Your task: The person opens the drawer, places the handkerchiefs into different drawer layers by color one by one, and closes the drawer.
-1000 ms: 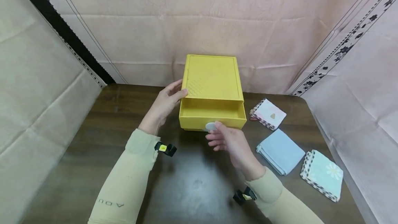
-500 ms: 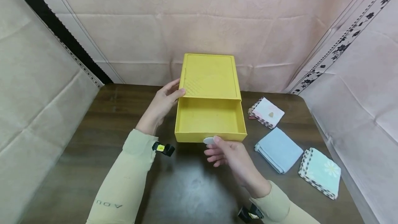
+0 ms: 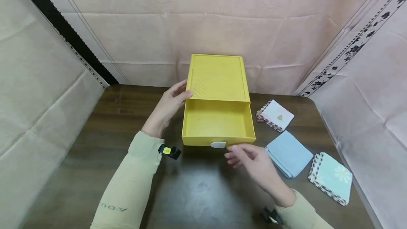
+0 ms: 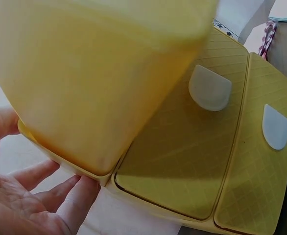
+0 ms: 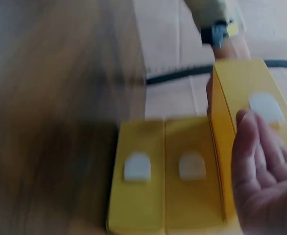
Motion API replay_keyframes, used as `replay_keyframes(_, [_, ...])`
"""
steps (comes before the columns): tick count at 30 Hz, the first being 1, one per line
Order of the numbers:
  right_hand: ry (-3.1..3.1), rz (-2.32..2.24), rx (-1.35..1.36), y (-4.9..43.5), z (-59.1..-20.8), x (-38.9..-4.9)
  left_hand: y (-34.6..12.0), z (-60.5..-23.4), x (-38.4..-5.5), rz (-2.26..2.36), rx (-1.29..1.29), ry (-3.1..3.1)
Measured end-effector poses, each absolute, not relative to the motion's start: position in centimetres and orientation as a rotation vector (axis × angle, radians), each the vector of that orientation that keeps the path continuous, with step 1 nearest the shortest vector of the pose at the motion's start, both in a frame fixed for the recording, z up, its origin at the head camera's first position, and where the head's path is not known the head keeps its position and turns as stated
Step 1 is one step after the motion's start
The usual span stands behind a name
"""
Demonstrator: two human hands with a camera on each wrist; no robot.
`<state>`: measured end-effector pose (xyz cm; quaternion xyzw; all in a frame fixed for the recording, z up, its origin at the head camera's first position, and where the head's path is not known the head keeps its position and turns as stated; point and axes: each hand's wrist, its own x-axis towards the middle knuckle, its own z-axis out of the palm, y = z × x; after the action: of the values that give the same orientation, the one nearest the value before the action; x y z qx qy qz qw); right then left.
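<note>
Boxy yellow plastic drawer unit (image 3: pixel 219 77) with its shallow yellow top drawer (image 3: pixel 197 141) standing out

Nearest, toward the right edge of the dark brown, wood-look worktop (image 3: pixel 197 193), lies a folded mint cloth with a white flower and checked border (image 3: pixel 330 179). The right hand (image 3: pixel 251 158), loosely bent and gripping nothing, is at the drawer front beside the rounded white tab (image 3: pixel 218 145); whether a fingertip touches the front, I cannot tell. A folded plain light-blue cloth (image 3: pixel 289 154) lies just beyond that wrist, and a small folded white cloth with a checked border (image 3: pixel 276 115) lies nearer the far edge.

The unit stands by the worktop's far edge, about midway between the far corners. The left hand (image 3: pixel 170 103) grips its upper left edge, thumb on top, fingers against the side.

The plastic looks light, stiff and rather slick, so the body probably slides or tips easily. The top edge suits a steadying grip; the tab or front rim suits the drawer.

The worktop's near edge is cut off. The closed lower drawer fronts (image 4: pixel 182 147) are hidden from the head view but show in both wrist views, the right one blurred. The unit's back is out of sight.
</note>
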<state>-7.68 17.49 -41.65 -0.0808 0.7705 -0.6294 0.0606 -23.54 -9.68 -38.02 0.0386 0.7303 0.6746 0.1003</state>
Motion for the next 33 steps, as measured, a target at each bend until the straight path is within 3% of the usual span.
replay_keyframes(8, [2.604,-1.865,-0.627,24.1,-41.1,-7.3,-9.4,-37.2,-23.2,1.957,0.107,2.187])
replay_keyframes(22, [3.020,-1.324,0.033,33.5,-43.9,-9.8,-9.5,-38.3,-23.5,2.010,0.147,2.173])
replay_keyframes(33, [2.884,-0.973,0.185,37.9,-47.3,-12.4,-9.6,-38.1,-23.4,1.995,0.122,2.182])
